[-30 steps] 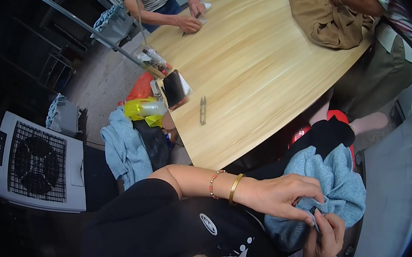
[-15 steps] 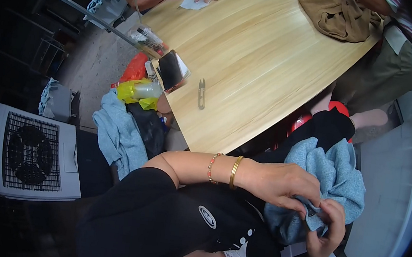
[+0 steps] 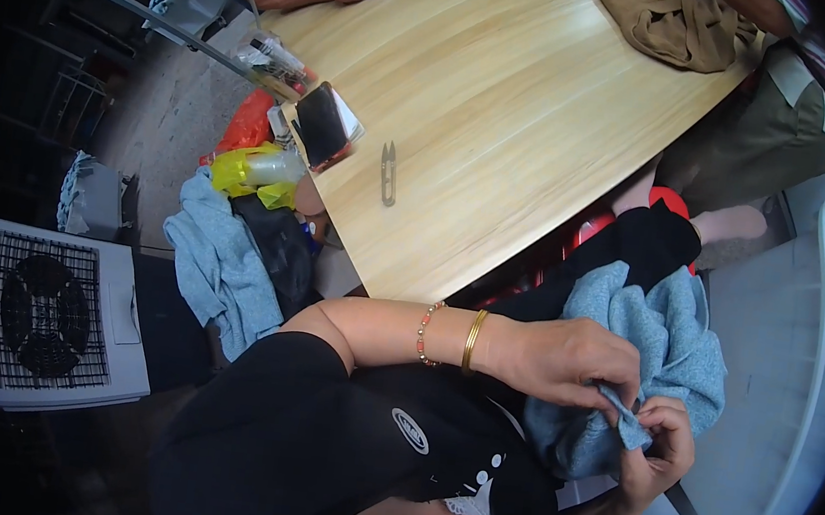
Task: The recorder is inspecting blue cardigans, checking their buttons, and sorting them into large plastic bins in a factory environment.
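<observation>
A light blue knit garment (image 3: 681,331) lies bunched over my lap at the right. My left hand (image 3: 578,360), with gold bangles and a beaded bracelet at its wrist, pinches a narrow folded edge of the cloth. Close beside it, my right hand (image 3: 659,444) grips the same edge between thumb and fingers. A short strip of the fabric stands up between the two hands. Most of my left fingertips are hidden behind the back of that hand. On the wooden table (image 3: 490,95) lies a pair of thread snips (image 3: 388,175), apart from both hands.
A dark phone (image 3: 324,128) sits at the table's left edge near a clear container of pens. Another person writes at the far left; someone at the right has brown cloth (image 3: 658,27). A white bin (image 3: 777,326) stands at my right, an air cooler (image 3: 49,315) at left.
The pinched edge of the garment has turned and now points up between my hands, which stay nearly in place. The view has shifted slightly. The far person's pen hand has lowered to the paper.
</observation>
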Demonstrator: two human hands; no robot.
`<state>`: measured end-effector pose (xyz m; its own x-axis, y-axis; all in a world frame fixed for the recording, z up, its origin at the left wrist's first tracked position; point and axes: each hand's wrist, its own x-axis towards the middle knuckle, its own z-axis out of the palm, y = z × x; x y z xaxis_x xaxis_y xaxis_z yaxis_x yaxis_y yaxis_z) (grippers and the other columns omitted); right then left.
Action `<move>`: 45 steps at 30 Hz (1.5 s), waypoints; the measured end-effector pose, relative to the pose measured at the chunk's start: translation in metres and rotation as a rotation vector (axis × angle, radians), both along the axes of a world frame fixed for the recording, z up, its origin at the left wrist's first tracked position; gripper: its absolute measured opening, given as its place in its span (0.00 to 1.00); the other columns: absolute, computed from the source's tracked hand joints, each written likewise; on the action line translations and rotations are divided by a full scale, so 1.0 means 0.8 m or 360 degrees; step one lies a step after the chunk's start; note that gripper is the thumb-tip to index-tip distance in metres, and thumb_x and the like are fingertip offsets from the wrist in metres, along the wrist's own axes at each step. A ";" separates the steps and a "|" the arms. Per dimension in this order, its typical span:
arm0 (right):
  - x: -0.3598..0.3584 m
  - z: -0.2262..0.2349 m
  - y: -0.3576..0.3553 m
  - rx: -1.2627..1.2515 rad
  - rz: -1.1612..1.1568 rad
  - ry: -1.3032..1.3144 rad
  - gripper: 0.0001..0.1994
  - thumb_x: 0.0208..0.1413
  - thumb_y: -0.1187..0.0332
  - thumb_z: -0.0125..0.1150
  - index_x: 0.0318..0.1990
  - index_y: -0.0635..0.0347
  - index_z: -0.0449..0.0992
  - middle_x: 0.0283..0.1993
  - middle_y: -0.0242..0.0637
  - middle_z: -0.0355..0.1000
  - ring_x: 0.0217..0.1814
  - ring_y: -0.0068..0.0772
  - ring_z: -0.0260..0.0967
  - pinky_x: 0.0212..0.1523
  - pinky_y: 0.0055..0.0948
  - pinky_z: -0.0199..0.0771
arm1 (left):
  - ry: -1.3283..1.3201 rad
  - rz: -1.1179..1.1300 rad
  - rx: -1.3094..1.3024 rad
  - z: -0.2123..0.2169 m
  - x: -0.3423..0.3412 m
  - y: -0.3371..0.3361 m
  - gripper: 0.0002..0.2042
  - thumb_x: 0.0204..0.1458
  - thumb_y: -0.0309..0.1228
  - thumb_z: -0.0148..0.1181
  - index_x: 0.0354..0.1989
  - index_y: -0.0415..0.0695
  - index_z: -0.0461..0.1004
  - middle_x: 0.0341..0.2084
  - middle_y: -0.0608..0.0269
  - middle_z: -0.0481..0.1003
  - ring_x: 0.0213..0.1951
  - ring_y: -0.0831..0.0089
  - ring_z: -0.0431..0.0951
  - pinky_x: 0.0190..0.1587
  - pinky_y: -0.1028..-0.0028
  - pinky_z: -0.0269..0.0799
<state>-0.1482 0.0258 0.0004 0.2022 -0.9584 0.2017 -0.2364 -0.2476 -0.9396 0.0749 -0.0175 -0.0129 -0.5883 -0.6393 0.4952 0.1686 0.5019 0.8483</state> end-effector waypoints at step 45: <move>0.106 0.062 -0.114 -0.0296 0.0424 -0.0045 0.22 0.26 0.66 0.74 0.33 0.67 0.76 0.28 0.44 0.77 0.33 0.38 0.76 0.33 0.34 0.74 | 0.0177 0.0647 -0.0113 0.107 0.061 -0.080 0.20 0.53 0.29 0.52 0.53 0.30 0.68 0.53 0.47 0.70 0.44 0.68 0.72 0.50 0.72 0.67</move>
<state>-0.0631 -0.0655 0.0499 0.4326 -0.8187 0.3775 -0.1145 -0.4652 -0.8777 0.1240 -0.0813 0.0728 -0.2359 -0.7703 0.5925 0.0337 0.6028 0.7971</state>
